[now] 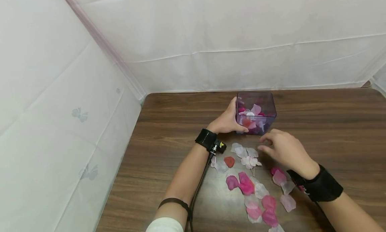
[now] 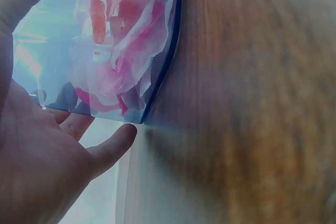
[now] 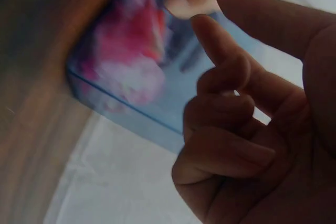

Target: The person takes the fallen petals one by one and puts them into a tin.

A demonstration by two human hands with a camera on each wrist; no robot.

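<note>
Loose fabric petals (image 1: pixel 253 191) are lying on the wooden desk (image 1: pixel 169 124) nearest the viewer. Beyond them, the left hand (image 1: pixel 226 121) is gripping the clear petal-filled box (image 1: pixel 256 113); the right hand (image 1: pixel 284 150) is hovering just beside it, fingers loosely curled, holding nothing.

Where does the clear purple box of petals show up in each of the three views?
Head: clear purple box at the centre of the table, the left hand gripping its left side.
Left wrist: fills the upper left, near corner pointing down.
Right wrist: blurred, upper left to centre, beyond the curled fingers of the right hand.
Shared landmark: the pink and white petals inside.
</note>
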